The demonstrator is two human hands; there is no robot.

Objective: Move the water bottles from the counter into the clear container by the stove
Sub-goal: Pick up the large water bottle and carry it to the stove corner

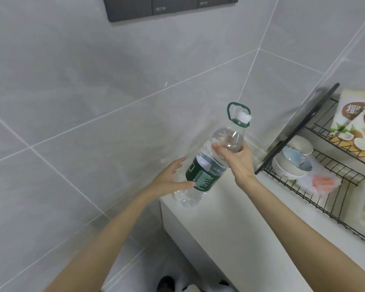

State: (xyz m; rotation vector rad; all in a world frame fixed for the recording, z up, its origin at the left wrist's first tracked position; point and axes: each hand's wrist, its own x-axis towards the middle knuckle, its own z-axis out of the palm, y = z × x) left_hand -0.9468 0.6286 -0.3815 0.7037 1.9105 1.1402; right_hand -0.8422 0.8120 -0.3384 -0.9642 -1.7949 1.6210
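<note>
Large clear plastic water bottle (209,165), tilted and held in the air just above the left end of the white counter (230,211), its base off the counter's edge. The clear container is not in view.

The right hand (237,157) is clasped round the bottle's tapering shoulder, below the white cap (243,116). The left hand (169,178) is spread and relaxed beside the lower body, its thumb touching the dark green label (202,175); it grasps nothing.

The bottle looks nearly full, so it is probably heavy for a one-handed hold. Its thin ribbed walls are likely to flex under a squeeze, and the smooth plastic may slip.

The firmest holds are judged to be the green loop handle (230,106) at the neck, or the shoulder with a palm under the base.

A black wire dish rack (335,165) stands further right on the counter.
</note>
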